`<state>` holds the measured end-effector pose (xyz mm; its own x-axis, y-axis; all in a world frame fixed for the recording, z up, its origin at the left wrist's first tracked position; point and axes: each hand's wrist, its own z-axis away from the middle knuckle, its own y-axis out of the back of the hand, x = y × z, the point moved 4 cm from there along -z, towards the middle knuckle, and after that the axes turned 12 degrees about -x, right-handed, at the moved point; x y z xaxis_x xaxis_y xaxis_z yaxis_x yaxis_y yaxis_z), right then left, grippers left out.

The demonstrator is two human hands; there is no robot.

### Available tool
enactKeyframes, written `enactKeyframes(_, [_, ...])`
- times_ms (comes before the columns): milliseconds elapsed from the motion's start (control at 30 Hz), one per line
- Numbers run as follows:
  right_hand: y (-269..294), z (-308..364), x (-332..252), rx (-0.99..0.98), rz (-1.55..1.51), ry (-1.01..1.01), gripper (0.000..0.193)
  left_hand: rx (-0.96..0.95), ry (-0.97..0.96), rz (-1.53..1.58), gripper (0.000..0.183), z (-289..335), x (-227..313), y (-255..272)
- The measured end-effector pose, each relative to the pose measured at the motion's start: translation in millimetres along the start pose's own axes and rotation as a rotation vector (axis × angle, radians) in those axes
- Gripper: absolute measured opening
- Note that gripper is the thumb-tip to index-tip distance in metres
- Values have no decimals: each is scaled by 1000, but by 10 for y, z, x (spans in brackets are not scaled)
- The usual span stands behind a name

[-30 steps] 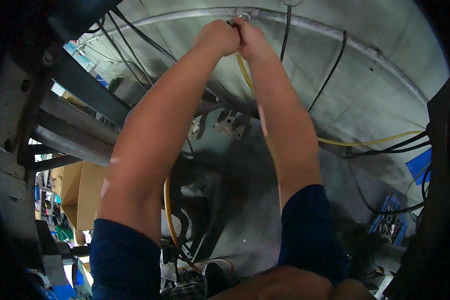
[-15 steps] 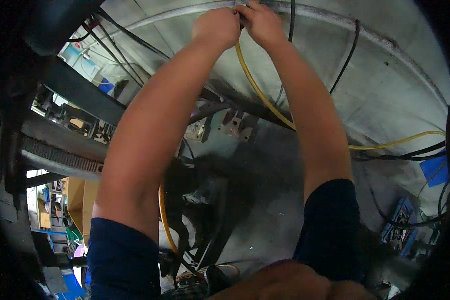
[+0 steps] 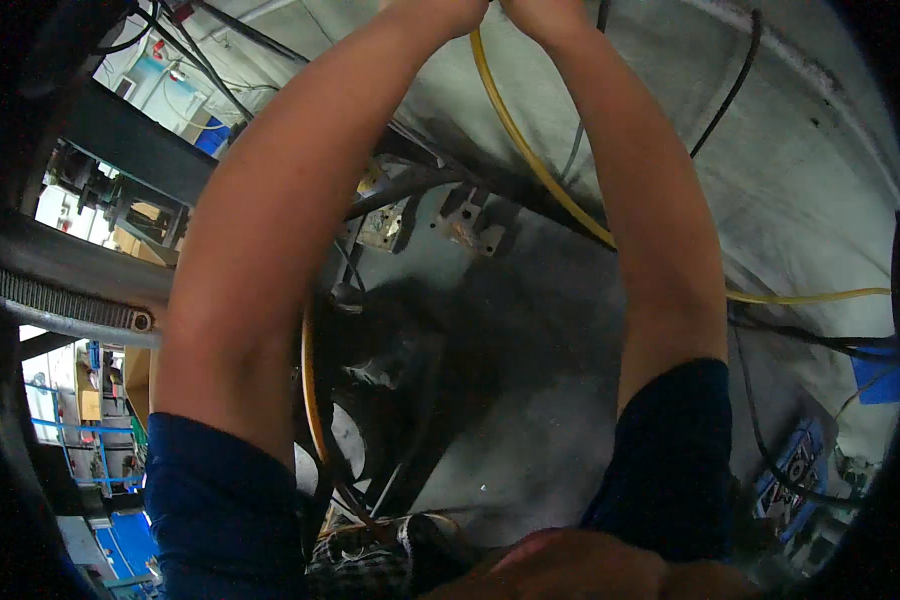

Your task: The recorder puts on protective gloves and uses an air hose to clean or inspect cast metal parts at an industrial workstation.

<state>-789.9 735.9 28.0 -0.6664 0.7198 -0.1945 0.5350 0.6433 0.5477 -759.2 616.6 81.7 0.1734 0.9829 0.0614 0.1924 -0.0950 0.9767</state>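
Yellow hose (image 3: 518,140), upper centre: hanging from the gap between left hand (image 3: 450,12) and right hand (image 3: 550,15), curving down and rightward, passing behind the right forearm (image 3: 660,190) and reappearing beyond it toward the right rim. Left hand and right hand close together at the upper edge, fingers cut off by it; impossible to tell whether spread, pressed together or pinching the hose's upper end. Left forearm (image 3: 260,200) and right forearm raised from navy sleeves (image 3: 225,490).

Behind the hose, a pale, greenish-grey sheet (image 3: 770,210), crossed at upper right by a dark cable (image 3: 735,90) and a curved pipe (image 3: 820,80). Below, between the forearms, two metal brackets (image 3: 465,222) side by side, beside a broad grey surface (image 3: 550,350) in partial shadow. Just beside the left forearm's inner edge, an orange hose (image 3: 312,390) descending toward checked cloth (image 3: 360,565) at the lower edge.

Farther out, at left: a dark beam (image 3: 130,135), a ridged tube (image 3: 70,305) and, lower, shelving (image 3: 95,410) with small goods. At lower right: a blue case (image 3: 795,470) of metal pieces, near a looping black cable (image 3: 755,400).
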Motion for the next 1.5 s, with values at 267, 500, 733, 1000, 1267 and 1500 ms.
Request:
enactKeyframes(267, [-17, -38, 29, -64, -93, -46, 25, 61, -56, -43, 48, -2, 7, -33])
enactKeyframes(500, [16, -52, 85, -183, -92, -126, 24, 79, -213, -260, 52, 3, 101, -9])
enactKeyframes(733, [27, -60, 60, -85, -132, -19, 15, 108, 46, -42, 56, 33, 64, -37])
enactKeyframes(1000, [104, -37, 57, -47, -134, 18, 14, 224, -96, -37, 56, -72, -8, -107])
enactKeyframes(1267, [77, -159, 46, -76, 15, 127, 16, 162, -55, -15, 56, 10, 26, -14])
enactKeyframes(1500, [42, -90, 67, -41, -52, 134, 14, 179, -72, -10, 56, 19, 14, -83])
